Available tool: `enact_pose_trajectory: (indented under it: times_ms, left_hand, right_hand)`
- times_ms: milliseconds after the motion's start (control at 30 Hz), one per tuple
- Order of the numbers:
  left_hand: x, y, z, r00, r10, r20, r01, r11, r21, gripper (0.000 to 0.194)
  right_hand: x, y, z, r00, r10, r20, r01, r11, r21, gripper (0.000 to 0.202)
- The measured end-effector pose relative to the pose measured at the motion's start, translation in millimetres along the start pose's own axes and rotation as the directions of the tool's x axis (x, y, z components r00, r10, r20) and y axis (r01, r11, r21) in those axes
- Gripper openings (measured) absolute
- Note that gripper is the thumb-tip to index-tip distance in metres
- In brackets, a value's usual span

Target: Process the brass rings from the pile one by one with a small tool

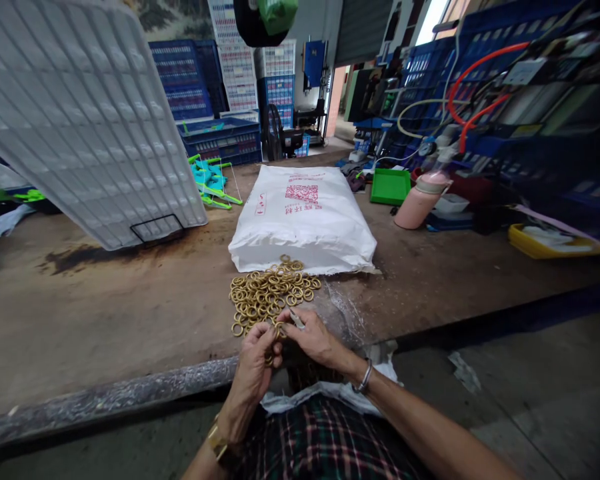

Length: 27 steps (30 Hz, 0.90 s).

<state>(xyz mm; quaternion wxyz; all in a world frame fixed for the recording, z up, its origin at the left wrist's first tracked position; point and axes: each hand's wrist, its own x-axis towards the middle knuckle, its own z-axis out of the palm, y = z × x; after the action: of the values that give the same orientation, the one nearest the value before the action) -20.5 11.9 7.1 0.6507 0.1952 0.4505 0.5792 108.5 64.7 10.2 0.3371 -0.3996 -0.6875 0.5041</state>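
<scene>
My left hand (258, 355) is closed, pinching a small brass-coloured ring (279, 329) at its fingertips; another ring (269, 359) shows lower down in its curled fingers. Touching the same pinched ring from the other side is my right hand (316, 339), also closed. A small tool with a thin dark tip and a pale body (297, 319) sticks out between its thumb and fingers; its exact kind is too small to make out. Just beyond both hands lies a loose pile of brass-coloured rings (266, 293) on the brown table (180, 313).
A full white sack (305, 220) with red print lies behind the pile. To the left stands a tilted white ribbed plastic panel (95, 120). Rightward are a green tray (390, 186), a pink bottle (420, 202) and a yellow tray (545, 245). The table's front edge (130, 393) is near my wrists.
</scene>
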Motion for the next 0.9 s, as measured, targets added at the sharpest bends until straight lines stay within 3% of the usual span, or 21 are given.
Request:
enact_pose_trajectory:
  times_ms: [100,200,367,533,667,900]
  left_hand:
    - [-2.7,-3.3,0.6,0.999,-0.026,0.025,0.025,1.0,0.014,0.038]
    - [-5.3,-8.3,2.2,0.999,-0.005,0.038,0.001,0.995,0.099,0.037]
    - [-6.9,-13.6,3.2,0.986,0.162,-0.042,-0.137,0.927,0.349,0.034]
    - [-7.8,-14.5,2.0,0.961,0.277,0.011,-0.238,0.802,0.548,0.031]
    - [-9.5,-16.8,4.4,0.983,0.177,0.045,-0.175,0.837,0.518,0.029]
    - [-6.1,-23.2,8.6,1.0,0.024,0.006,-0.025,0.955,0.297,0.029]
  right_hand:
    - [-4.8,-4.1,-3.2,0.981,-0.188,0.037,0.191,0.971,-0.142,0.014]
    - [-9.2,-6.2,-5.4,0.974,-0.226,0.025,0.227,0.954,-0.198,0.014]
    - [-10.1,-2.0,-3.4,0.997,-0.05,-0.064,0.042,0.992,-0.123,0.013]
    - [-9.7,7.3,1.2,0.981,0.196,0.005,-0.195,0.972,0.131,0.033]
    - [-11.4,13.2,2.5,0.964,0.264,0.029,-0.265,0.95,0.162,0.033]
    - [-4.9,13.9,-1.0,0.981,0.187,-0.049,-0.182,0.979,0.095,0.019]
